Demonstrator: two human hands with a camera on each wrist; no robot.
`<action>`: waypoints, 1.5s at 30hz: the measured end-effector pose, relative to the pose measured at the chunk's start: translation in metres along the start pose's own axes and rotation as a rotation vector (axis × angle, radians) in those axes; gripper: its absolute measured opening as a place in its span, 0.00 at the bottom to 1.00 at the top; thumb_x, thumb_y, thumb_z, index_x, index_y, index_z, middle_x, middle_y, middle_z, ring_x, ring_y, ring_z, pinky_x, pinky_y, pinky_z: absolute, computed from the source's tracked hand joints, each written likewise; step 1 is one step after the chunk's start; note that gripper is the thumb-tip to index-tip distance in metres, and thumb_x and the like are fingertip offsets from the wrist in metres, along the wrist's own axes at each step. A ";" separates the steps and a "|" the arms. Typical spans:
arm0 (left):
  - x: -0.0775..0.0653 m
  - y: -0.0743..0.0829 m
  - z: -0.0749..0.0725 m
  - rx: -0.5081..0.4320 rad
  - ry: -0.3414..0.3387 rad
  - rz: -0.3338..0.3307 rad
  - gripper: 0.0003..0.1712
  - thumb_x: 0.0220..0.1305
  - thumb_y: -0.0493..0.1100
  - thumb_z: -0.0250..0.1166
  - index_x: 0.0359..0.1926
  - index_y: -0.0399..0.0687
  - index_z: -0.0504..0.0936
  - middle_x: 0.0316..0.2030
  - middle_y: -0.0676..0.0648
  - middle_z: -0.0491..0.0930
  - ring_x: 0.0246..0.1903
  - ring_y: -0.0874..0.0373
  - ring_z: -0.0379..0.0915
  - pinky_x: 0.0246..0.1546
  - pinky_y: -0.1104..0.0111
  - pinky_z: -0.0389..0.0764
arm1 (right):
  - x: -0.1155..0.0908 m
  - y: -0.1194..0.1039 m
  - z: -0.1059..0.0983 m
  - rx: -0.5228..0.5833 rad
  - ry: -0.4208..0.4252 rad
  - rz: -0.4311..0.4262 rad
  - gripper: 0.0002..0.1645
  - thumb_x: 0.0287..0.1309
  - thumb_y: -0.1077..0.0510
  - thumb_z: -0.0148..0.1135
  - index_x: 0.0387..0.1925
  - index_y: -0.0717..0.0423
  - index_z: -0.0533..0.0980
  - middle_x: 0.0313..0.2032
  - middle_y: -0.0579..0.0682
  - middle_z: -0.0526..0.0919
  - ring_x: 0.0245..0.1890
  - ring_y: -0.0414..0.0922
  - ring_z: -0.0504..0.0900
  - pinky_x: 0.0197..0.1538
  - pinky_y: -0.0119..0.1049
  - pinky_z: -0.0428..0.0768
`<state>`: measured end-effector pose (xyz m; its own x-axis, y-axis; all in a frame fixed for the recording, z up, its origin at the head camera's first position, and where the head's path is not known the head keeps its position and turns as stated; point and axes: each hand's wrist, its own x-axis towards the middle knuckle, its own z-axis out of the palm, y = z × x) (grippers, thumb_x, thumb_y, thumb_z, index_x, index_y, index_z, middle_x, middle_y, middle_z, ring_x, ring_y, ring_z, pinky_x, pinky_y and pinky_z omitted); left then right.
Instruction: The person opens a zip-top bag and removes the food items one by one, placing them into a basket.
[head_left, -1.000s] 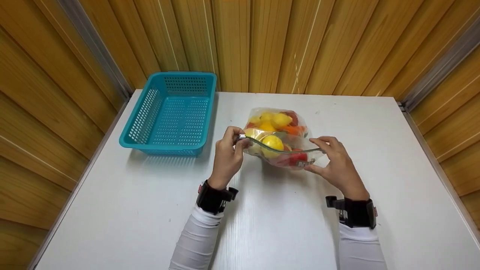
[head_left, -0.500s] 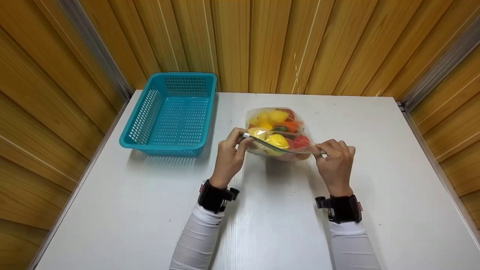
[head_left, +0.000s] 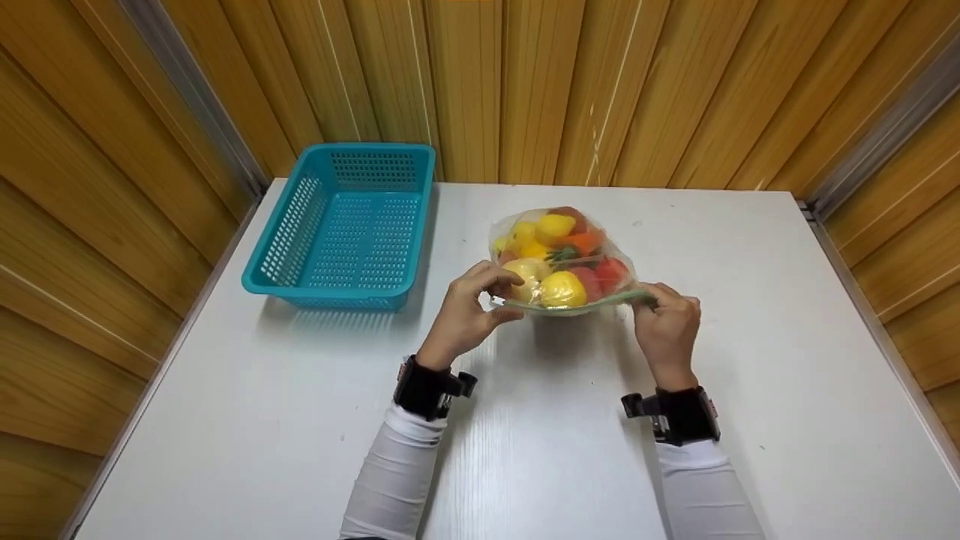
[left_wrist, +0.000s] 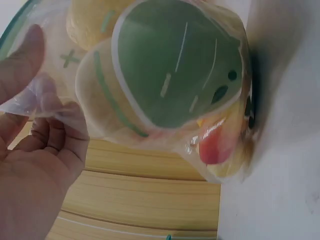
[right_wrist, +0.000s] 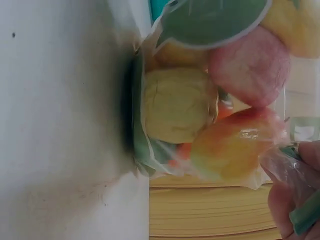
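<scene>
On the clear plastic bag [head_left: 581, 309] there is a large green print [left_wrist: 180, 60] with small strokes and dots; its meaning I cannot make out, and the right wrist view cuts it at the top. The left hand [head_left: 469, 311] keeps thumb and fingers apart, around the left corner of the bag. The right hand [head_left: 666, 322] bends its fingers and pinches the green strip [right_wrist: 304, 216] at the other corner; in its wrist view it is partly cut off. Film blurs the fruit [head_left: 562, 290] inside. The bag lies on the tabletop [head_left: 540, 450], right of the basket [head_left: 322, 290].
</scene>
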<state>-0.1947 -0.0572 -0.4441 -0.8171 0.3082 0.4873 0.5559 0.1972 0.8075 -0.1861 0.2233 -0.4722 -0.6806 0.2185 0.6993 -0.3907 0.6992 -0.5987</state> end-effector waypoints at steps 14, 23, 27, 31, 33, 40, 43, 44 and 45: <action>0.001 -0.004 0.005 0.075 0.066 0.084 0.14 0.56 0.20 0.68 0.39 0.38 0.90 0.39 0.44 0.89 0.45 0.51 0.86 0.53 0.64 0.83 | 0.012 -0.023 -0.036 -0.177 -0.260 -0.043 0.17 0.43 0.75 0.76 0.39 0.68 0.87 0.36 0.63 0.89 0.37 0.64 0.83 0.42 0.55 0.67; -0.001 -0.005 0.005 0.015 0.064 -0.002 0.08 0.58 0.27 0.72 0.39 0.37 0.91 0.37 0.42 0.90 0.40 0.51 0.87 0.43 0.65 0.85 | 0.012 -0.043 -0.045 -0.105 -0.481 -0.149 0.31 0.42 0.73 0.79 0.53 0.65 0.84 0.49 0.62 0.86 0.51 0.62 0.84 0.57 0.58 0.78; -0.001 -0.005 0.005 -0.025 0.064 -0.042 0.06 0.57 0.29 0.72 0.37 0.37 0.92 0.35 0.43 0.90 0.36 0.54 0.85 0.40 0.69 0.83 | 0.008 -0.051 -0.041 -0.051 -0.545 -0.209 0.36 0.43 0.73 0.80 0.59 0.65 0.81 0.57 0.60 0.83 0.58 0.58 0.82 0.59 0.53 0.81; -0.001 -0.005 0.006 -0.027 0.043 -0.058 0.05 0.57 0.30 0.75 0.36 0.38 0.92 0.34 0.44 0.90 0.34 0.58 0.83 0.37 0.72 0.80 | 0.004 -0.063 -0.035 0.020 -0.545 -0.281 0.39 0.44 0.71 0.81 0.61 0.63 0.80 0.58 0.57 0.82 0.59 0.53 0.82 0.58 0.46 0.82; -0.001 -0.004 0.008 -0.020 0.031 -0.054 0.05 0.56 0.32 0.76 0.36 0.38 0.92 0.34 0.45 0.90 0.32 0.60 0.81 0.35 0.73 0.78 | 0.000 -0.070 -0.030 0.052 -0.525 -0.327 0.37 0.46 0.68 0.82 0.60 0.63 0.80 0.58 0.57 0.83 0.59 0.53 0.82 0.58 0.46 0.82; -0.001 -0.001 0.013 0.014 -0.022 -0.021 0.06 0.55 0.33 0.78 0.36 0.38 0.92 0.34 0.45 0.90 0.30 0.63 0.77 0.33 0.74 0.75 | -0.011 -0.080 -0.006 0.112 -0.452 -0.444 0.25 0.48 0.67 0.80 0.50 0.66 0.84 0.50 0.58 0.85 0.51 0.55 0.84 0.57 0.50 0.82; -0.001 0.000 0.013 -0.002 -0.045 -0.024 0.05 0.57 0.32 0.76 0.36 0.38 0.92 0.35 0.44 0.90 0.32 0.62 0.78 0.35 0.74 0.77 | -0.013 -0.077 0.002 0.136 -0.389 -0.430 0.17 0.48 0.71 0.78 0.42 0.66 0.87 0.44 0.56 0.88 0.46 0.54 0.85 0.53 0.49 0.84; -0.001 0.000 0.013 -0.011 -0.060 -0.027 0.05 0.58 0.32 0.76 0.37 0.38 0.92 0.36 0.44 0.90 0.33 0.62 0.79 0.36 0.74 0.79 | -0.014 -0.076 0.003 0.148 -0.365 -0.419 0.14 0.48 0.73 0.77 0.40 0.66 0.87 0.42 0.55 0.88 0.45 0.53 0.86 0.52 0.48 0.84; -0.001 0.000 0.012 -0.022 -0.076 -0.029 0.06 0.59 0.32 0.75 0.38 0.38 0.92 0.36 0.43 0.90 0.34 0.61 0.80 0.38 0.73 0.80 | -0.014 -0.075 0.005 0.161 -0.344 -0.405 0.13 0.48 0.73 0.77 0.39 0.66 0.87 0.40 0.55 0.89 0.43 0.53 0.86 0.52 0.47 0.84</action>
<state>-0.1919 -0.0467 -0.4491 -0.8186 0.3725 0.4373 0.5277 0.1872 0.8285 -0.1502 0.1644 -0.4388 -0.6093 -0.3001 0.7339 -0.7345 0.5625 -0.3797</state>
